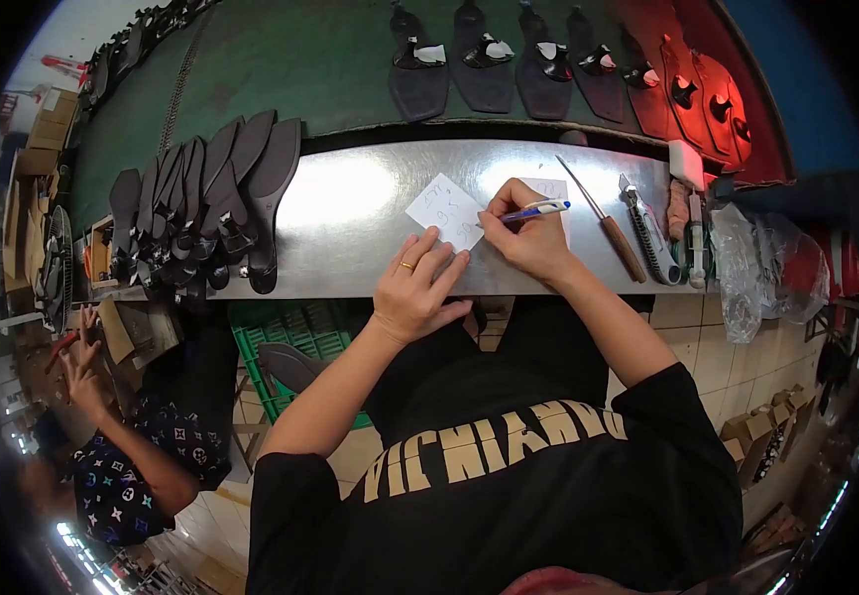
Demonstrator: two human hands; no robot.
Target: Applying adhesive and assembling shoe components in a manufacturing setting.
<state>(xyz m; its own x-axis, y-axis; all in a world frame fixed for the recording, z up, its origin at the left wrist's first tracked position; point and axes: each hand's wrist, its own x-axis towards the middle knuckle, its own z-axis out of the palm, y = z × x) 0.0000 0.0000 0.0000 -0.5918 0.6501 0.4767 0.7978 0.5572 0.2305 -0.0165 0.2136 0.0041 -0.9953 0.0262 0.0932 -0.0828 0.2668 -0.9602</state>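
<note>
A small white paper (444, 210) with handwriting lies on the metal table (350, 213) in front of me. My left hand (417, 283) rests with its fingers spread, fingertips on the paper's near edge; a ring is on one finger. My right hand (526, 236) grips a white and blue pen (538, 210), its writing end down by the paper's right edge. Behind that hand lies a second written paper (554, 188), partly hidden by it. An awl (620, 243) with a wooden handle and a box cutter (650, 230) lie to the right.
Dark sandals (216, 203) are piled at the table's left end. A conveyor belt (300, 59) behind carries a row of sandals (484, 59), some under red light. Plastic bags (742, 268) hang at the right. A green crate (271, 347) stands below; a co-worker (142, 446) is at the left.
</note>
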